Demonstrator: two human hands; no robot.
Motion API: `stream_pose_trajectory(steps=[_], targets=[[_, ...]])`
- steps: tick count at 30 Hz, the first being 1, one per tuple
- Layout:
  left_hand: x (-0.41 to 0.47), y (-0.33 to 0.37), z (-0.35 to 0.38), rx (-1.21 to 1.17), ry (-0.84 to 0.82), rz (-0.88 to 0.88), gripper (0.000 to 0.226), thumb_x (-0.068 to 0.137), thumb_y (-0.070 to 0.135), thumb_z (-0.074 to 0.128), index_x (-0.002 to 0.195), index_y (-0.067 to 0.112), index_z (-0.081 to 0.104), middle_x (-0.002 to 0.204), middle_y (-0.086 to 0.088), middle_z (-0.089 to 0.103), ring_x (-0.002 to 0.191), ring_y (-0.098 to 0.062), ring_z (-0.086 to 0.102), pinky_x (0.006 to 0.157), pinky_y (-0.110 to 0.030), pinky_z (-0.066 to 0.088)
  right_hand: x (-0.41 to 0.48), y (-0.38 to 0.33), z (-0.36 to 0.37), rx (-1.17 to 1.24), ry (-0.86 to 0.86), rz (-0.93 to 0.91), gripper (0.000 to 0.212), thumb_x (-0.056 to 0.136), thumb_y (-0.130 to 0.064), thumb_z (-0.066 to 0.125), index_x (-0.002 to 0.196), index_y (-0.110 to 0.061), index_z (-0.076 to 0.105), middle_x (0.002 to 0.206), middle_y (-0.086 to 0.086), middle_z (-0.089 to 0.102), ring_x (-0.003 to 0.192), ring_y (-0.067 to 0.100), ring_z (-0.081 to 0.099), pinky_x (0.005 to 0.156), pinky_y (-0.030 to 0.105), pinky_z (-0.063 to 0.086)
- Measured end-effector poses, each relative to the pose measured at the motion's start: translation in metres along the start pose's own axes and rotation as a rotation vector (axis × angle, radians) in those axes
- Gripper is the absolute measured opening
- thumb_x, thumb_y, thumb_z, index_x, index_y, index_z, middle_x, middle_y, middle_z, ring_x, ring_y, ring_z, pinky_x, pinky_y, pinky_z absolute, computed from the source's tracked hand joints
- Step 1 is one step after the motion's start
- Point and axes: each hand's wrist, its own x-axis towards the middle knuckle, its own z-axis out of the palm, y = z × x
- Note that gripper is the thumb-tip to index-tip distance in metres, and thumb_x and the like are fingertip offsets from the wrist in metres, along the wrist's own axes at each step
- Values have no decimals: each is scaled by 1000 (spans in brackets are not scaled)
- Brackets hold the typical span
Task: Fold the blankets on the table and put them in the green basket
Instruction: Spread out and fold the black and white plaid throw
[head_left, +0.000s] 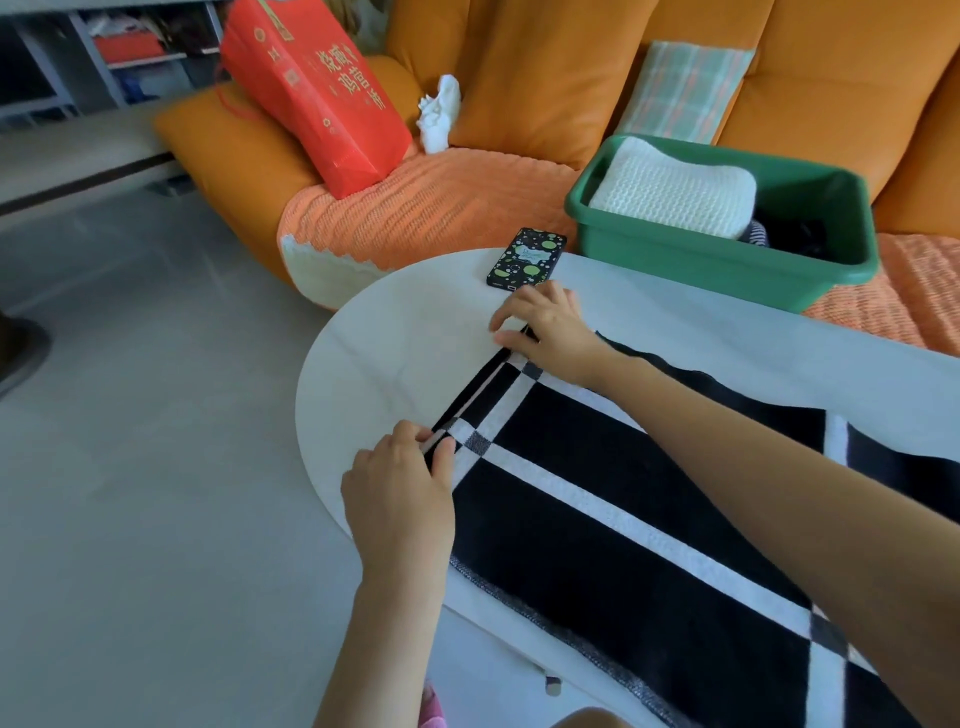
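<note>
Your left hand (400, 483) and right hand (553, 332) each pinch a corner of the black-and-white blanket (623, 493) lying on the table (395, 353), fold unfinished. One white blanket (675, 192) already sits in the basket (727, 260).

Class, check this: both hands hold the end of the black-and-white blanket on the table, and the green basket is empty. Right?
No. The head view shows a folded white blanket in the basket. Otherwise right: the left hand and right hand hold the end of the black-and-white blanket on the table.
</note>
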Motion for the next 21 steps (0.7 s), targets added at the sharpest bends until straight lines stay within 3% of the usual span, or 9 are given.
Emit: stream_pose_trajectory(steps=[5, 9, 11, 13, 15, 17, 21], targets=[[5, 1, 2, -82, 0, -18, 19, 94, 29, 49, 102, 14, 59, 96, 0, 56, 81, -17, 50, 63, -29, 35, -19, -34, 10, 150, -243, -87, 10, 88, -37, 61, 85, -27, 62, 102, -7, 56, 98, 12, 32, 84, 29, 21], [4, 2, 5, -47, 64, 2, 23, 97, 29, 43, 102, 11, 57, 98, -2, 54, 74, -17, 48, 60, -28, 32, -18, -34, 13, 208, -142, -64, 15, 92, -29, 57, 88, -14, 61, 97, -2, 58, 95, 12, 39, 96, 30, 23], [5, 0, 8, -15, 82, -2, 24, 97, 27, 43, 105, 10, 57, 100, -5, 55, 81, -21, 54, 61, -28, 32, -12, -37, 17, 183, -38, -80, 17, 95, -24, 53, 90, -9, 58, 88, 4, 61, 83, 9, 45, 108, 26, 17], [7, -4, 12, 7, 93, -10, 21, 96, 22, 46, 107, 7, 56, 102, -9, 57, 89, -26, 55, 63, -29, 32, -6, -41, 25, 99, -28, -121, 19, 95, -24, 51, 90, -7, 58, 83, 6, 61, 77, 9, 45, 111, 27, 19], [8, -6, 15, 31, 116, 26, 20, 91, 12, 55, 109, 4, 55, 101, -14, 60, 90, -33, 53, 67, -36, 36, -5, -40, 38, 16, -39, -150, 20, 93, -26, 54, 90, -7, 60, 87, 7, 59, 84, 15, 39, 97, 32, 31], [9, -8, 15, 108, 157, 67, 31, 83, 5, 64, 114, 6, 57, 103, -17, 62, 94, -38, 51, 72, -44, 40, -8, -38, 45, -20, -4, -132, 23, 92, -29, 55, 94, -8, 61, 95, 7, 57, 90, 19, 37, 89, 29, 30], [8, -3, 10, 70, 207, 216, 38, 78, -1, 68, 114, 11, 62, 110, -10, 62, 111, -34, 50, 85, -46, 42, -23, -37, 32, -62, 79, -75, 33, 94, -38, 51, 115, -14, 60, 132, 3, 50, 122, 25, 37, 104, 27, 12]])
